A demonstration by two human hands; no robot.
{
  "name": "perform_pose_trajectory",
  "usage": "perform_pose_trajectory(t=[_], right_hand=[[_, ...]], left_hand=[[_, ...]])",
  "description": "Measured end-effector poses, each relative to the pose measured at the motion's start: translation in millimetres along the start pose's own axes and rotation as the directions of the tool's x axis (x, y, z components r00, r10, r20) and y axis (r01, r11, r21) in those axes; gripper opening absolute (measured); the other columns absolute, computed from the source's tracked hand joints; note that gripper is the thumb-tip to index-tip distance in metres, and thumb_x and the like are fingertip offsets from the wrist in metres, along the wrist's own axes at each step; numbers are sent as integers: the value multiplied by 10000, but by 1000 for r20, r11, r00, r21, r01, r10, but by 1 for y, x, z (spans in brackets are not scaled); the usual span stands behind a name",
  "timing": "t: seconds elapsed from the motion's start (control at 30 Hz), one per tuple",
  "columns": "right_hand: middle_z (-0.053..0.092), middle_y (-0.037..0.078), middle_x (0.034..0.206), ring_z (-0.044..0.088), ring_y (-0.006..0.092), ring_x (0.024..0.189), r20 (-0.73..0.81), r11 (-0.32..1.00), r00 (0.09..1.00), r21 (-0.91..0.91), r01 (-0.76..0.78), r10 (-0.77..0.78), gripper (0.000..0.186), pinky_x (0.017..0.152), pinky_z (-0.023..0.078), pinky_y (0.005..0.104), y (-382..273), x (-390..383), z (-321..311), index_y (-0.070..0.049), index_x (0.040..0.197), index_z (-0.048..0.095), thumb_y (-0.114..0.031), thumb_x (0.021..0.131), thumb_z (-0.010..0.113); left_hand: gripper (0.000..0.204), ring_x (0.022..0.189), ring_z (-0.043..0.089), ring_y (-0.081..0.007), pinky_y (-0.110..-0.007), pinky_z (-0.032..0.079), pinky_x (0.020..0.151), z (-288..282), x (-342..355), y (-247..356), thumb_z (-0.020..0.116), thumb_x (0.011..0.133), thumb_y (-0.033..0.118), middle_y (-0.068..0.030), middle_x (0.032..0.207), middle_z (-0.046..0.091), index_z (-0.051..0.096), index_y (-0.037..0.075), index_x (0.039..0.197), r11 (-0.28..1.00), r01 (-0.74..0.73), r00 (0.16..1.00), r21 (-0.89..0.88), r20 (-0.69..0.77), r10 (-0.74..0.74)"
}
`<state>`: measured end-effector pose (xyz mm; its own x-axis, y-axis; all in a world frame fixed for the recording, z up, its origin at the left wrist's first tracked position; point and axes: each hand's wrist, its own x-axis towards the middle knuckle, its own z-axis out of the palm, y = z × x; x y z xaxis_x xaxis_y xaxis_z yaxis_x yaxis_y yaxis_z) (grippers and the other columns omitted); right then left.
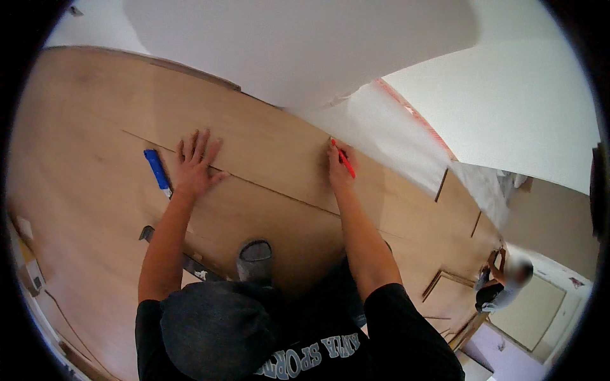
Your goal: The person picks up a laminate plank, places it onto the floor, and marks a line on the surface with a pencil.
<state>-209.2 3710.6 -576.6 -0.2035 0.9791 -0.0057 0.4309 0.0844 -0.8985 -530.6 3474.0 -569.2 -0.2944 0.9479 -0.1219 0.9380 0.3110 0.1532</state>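
Note:
My left hand (pixel 196 166) lies flat with spread fingers on a wood-look floorboard (pixel 273 143), across its seam with the board nearer me. To the right, my right hand (pixel 340 166) is closed round a slim red pencil (pixel 347 164). Its upper end slants back over the hand, and the tip is close to the board's far edge. Just left of my left hand lies a blue tool (pixel 155 169) with a silvery end, which looks like a utility knife. A dark metal bar (pixel 202 268) with a bent end rests on the floor near my left forearm.
White underlay sheeting (pixel 375 124) extends past the board's far edge, beside a white wall (pixel 305 44). Loose boards (pixel 448 286) lie at the right. Farther off, another person (pixel 499 286) crouches at the floor. My slippered foot (pixel 255 259) stands between my arms.

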Motion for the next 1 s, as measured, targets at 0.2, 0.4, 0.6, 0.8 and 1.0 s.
perform_pose_trajectory(t=[0.2,0.4,0.6,0.8,1.0], right_hand=[[672,109,1024,623,204,944,21,997,999,62,36,-38,217,854,505,350,5,0,-14,-23,1130,604,-196,999,618],[399,220,1537,366,388,1422,149,665,975,-713,222,-165,545,1164,278,544,28,-11,-54,-70,1403,467,-329,960,652],[334,236,1588,274,438,1479,367,625,930,-727,285,3,660,1192,250,544,6,-27,-76,-76,1441,403,-330,910,701],[297,241,1605,256,417,1496,412,582,900,-771,260,144,714,1195,260,534,-21,-61,-77,-84,1437,401,-416,888,715],[276,237,1616,246,407,1503,428,553,884,-790,266,187,754,1198,264,542,-28,-71,-76,-96,1463,385,-466,888,702]], left_hand=[[921,1558,107,-311,-598,63,1228,3,1,0,612,804,722,-69,1691,148,346,286,1570,1000,10,999,4,42,-10],[926,1556,114,-320,-598,64,1228,4,0,-1,618,807,715,-74,1692,143,339,277,1573,1000,2,999,28,49,-4],[890,1559,88,-326,-595,56,1227,2,-27,1,612,842,680,-89,1694,126,341,253,1574,1000,0,997,-26,75,2],[884,1561,76,-328,-591,45,1229,-9,-61,4,568,874,684,-101,1695,110,294,251,1594,1000,18,994,15,109,-20],[868,1560,72,-339,-590,42,1229,-2,-71,-3,540,889,688,-107,1692,121,291,250,1595,1000,9,996,0,86,-9]])
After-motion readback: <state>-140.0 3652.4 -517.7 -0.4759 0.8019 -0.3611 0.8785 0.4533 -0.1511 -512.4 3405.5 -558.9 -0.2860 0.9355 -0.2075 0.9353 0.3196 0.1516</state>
